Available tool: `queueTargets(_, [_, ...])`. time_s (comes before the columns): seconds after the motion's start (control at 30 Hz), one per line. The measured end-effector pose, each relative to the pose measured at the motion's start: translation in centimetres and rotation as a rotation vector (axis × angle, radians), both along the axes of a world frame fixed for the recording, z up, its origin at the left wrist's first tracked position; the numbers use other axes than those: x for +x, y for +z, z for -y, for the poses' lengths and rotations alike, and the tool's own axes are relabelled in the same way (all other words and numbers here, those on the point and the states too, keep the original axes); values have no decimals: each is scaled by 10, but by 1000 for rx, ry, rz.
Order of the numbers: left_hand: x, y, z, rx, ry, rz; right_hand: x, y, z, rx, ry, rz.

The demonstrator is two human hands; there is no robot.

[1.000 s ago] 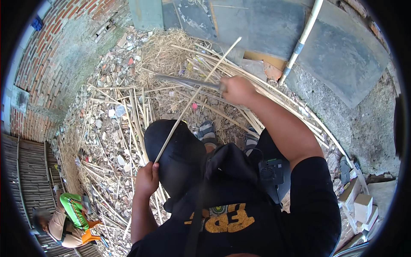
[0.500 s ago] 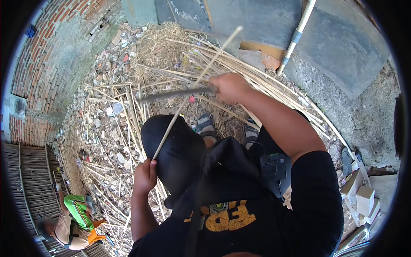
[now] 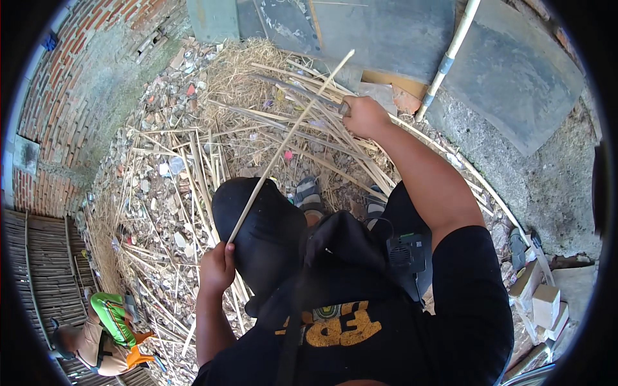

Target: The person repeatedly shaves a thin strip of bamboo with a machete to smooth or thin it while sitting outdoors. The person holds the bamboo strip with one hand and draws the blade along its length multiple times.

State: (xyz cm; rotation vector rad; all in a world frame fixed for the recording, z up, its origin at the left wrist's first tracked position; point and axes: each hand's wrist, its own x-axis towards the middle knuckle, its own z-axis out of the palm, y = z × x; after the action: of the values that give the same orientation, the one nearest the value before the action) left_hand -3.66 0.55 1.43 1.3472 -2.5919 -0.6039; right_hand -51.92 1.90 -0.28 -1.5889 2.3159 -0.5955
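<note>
My left hand [image 3: 217, 267] is closed on the lower end of a long bamboo strip [image 3: 278, 157]. The strip slants up and away over my left knee, its far end rising toward the wall. My right hand [image 3: 367, 117] is wrapped round the handle of a machete [image 3: 288, 87], held out at the far right. Its dark blade points left and crosses the strip near the upper end in the view; whether they touch I cannot tell.
Several bamboo strips [image 3: 450, 154] lie along the right and around my feet, with dry straw [image 3: 251, 64] behind. Rubble covers the ground. A pole [image 3: 449, 58] leans on the wall. At lower left another person [image 3: 103, 344] sits low; pale blocks [image 3: 547, 305] stand at right.
My right hand has swung the machete up and away, from across the strip's middle to near its far end. My left hand keeps its hold, and the strip has shifted slightly.
</note>
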Motion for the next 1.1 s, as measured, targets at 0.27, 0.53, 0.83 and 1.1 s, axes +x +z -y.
queueTargets(0.27, [3,-3,1,52,-32,-10,30,-7,-9,-2,146,11])
queueTargets(0.53, [7,5,-1,80,15,-47,54,8,1,0,254,-104])
queueTargets(0.83, [5,5,3,14,-26,-45,8,-6,1,7,86,-1])
queueTargets(1.1, [-5,0,3,-23,-50,-11,-2,-14,-2,-36,-1,19])
